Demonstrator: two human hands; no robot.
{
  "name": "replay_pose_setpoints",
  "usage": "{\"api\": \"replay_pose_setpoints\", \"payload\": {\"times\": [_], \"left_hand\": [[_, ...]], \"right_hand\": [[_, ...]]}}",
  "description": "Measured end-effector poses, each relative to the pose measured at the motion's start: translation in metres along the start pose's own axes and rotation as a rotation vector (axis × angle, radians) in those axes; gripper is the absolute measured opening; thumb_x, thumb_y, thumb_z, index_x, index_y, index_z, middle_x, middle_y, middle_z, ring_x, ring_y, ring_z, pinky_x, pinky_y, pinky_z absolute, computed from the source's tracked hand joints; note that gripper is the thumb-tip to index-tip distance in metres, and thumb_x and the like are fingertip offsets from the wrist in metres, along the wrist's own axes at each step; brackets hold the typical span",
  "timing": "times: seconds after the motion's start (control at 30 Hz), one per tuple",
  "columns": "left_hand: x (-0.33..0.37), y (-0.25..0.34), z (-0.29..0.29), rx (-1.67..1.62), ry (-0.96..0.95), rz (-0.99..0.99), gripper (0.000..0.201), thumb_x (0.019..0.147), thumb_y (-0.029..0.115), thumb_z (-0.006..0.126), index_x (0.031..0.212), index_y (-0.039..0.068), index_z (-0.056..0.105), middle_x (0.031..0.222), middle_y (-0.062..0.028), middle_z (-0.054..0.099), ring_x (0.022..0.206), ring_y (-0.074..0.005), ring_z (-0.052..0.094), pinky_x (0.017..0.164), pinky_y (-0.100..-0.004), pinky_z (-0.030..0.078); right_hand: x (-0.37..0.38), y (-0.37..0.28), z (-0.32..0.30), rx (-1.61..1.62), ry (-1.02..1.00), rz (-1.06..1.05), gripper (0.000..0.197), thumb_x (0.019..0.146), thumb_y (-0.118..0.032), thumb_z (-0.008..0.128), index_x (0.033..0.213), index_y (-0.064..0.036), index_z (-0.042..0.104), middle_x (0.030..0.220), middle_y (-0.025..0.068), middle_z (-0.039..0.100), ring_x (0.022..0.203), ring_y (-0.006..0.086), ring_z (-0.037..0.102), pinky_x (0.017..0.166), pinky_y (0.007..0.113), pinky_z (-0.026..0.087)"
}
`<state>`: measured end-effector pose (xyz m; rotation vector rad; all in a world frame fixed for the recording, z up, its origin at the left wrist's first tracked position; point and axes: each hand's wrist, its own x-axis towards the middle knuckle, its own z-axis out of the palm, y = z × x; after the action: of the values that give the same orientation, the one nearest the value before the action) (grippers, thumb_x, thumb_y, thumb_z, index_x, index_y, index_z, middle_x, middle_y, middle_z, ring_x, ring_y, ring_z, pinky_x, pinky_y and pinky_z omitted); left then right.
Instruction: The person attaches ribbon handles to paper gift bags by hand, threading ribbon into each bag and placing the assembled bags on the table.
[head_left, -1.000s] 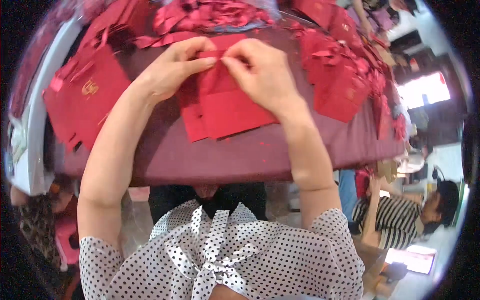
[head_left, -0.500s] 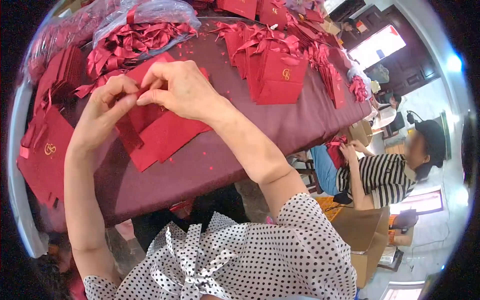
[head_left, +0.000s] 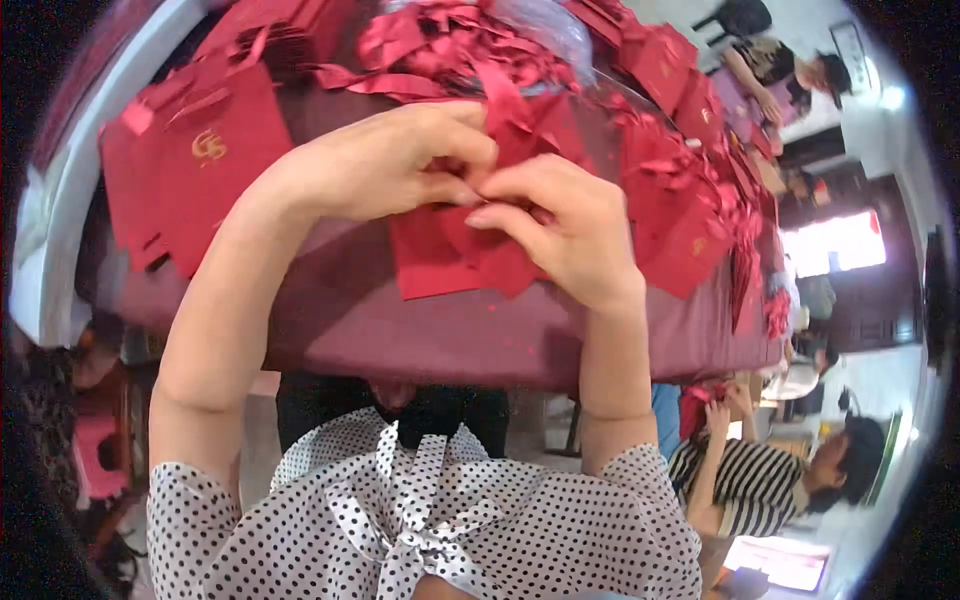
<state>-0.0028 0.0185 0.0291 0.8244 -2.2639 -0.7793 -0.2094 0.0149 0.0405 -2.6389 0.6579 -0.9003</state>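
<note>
1. Red bag [head_left: 432, 268] lay on the surface [head_left: 400, 340], right under both hands.
2. Left hand [head_left: 400, 165] was curled into a tight pinch, right hand [head_left: 578, 228] too; both seemed to have ribbon [head_left: 503, 98], though the tips were kinda blurry.
3. Bag looked light, stiffish, easy to crease, so edges were probably the safest hold.
4. Ribbon looked soft and slippery, imo best pinched near the fingertips.

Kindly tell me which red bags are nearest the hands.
The middle red bags, beneath the left hand and right hand; the left pile and right pile lie farther away.
</note>
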Motion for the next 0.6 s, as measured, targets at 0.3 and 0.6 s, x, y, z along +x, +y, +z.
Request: {"api": "replay_pose_setpoints", "payload": {"times": [0.3, 0.6], "left_hand": [[-0.012, -0.011, -0.034, 0.089, 0.415, 0.135, 0.013, 0.082, 0.014, 0.064, 0.078, 0.005, 0.056, 0.117, -0.0076, 0.047, 0.113, -0.0219, 0.043, 0.097, -0.0343, 0.033], [0.003, -0.021, -0.01, -0.125, 0.289, 0.065, 0.013, 0.09, 0.016, 0.055, 0.088, 0.004, 0.052, 0.096, -0.0053, 0.056, 0.093, -0.0125, 0.052, 0.082, -0.0276, 0.042]], "right_hand": [[0.005, -0.009, -0.015, -0.069, 0.048, -0.074, 0.014, 0.068, -0.009, 0.075, 0.078, -0.0055, 0.066, 0.073, 0.0059, 0.062, 0.067, 0.0214, 0.057, 0.063, 0.031, 0.047], [0.001, -0.006, -0.017, 0.017, 0.009, -0.097, 0.019, 0.068, -0.015, 0.076, 0.079, -0.0063, 0.064, 0.072, 0.0053, 0.06, 0.068, 0.0222, 0.056, 0.064, 0.031, 0.046]]}}
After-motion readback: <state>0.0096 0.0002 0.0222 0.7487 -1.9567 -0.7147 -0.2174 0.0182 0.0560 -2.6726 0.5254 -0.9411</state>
